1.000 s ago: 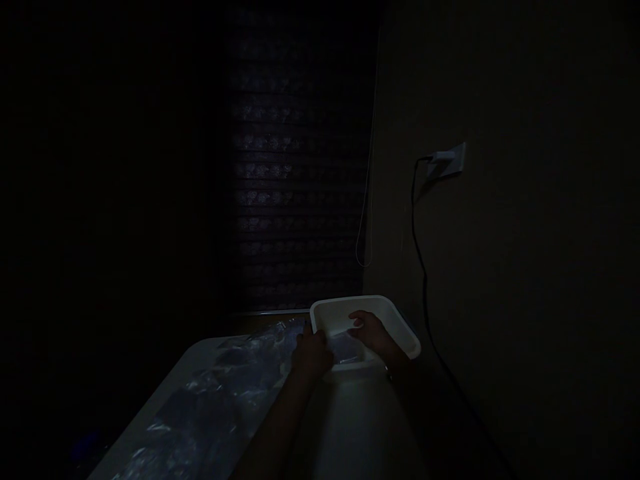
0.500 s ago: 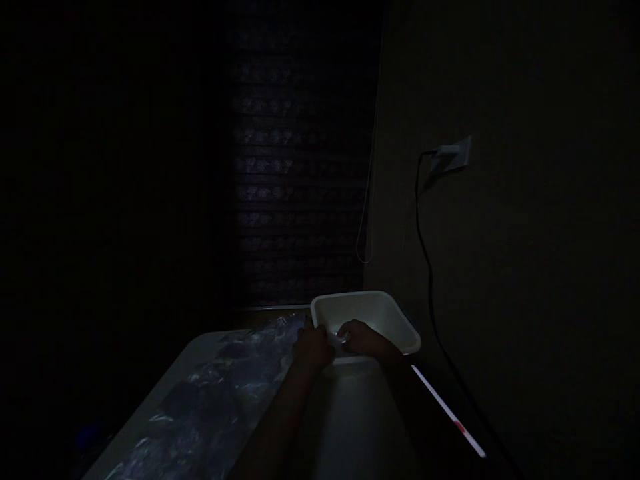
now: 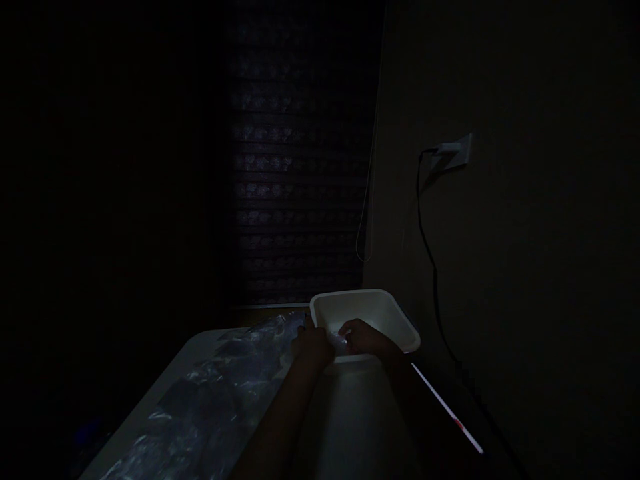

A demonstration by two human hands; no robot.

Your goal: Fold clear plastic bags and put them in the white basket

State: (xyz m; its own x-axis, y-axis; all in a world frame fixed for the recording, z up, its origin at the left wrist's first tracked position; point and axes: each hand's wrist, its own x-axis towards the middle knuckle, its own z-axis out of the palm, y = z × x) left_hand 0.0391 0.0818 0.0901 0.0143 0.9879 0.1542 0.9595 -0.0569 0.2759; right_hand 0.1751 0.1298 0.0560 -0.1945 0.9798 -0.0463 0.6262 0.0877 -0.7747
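Observation:
The view is very dim. Both hands meet at the near left corner of a white plastic basin. A small shiny piece of clear plastic shows between them, over the basin's inside. My right hand is closed, thumb and fingers pinching the plastic's right side. My left hand is bent round its left side at the rim, with its grip mostly hidden. Left of it, crinkled clear plastic bags lie spread in a long overlapping heap on the white table.
Behind the table hangs a dark patterned blind with a looped cord. On the right wall, a plug sits in an outlet, and its black cable runs down. A thin white strip slants beside the table.
The right hand's fingers have shifted slightly on the clear plastic, and the left hand's fingers have moved a little at the rim. The basin and the heap of bags look the same.

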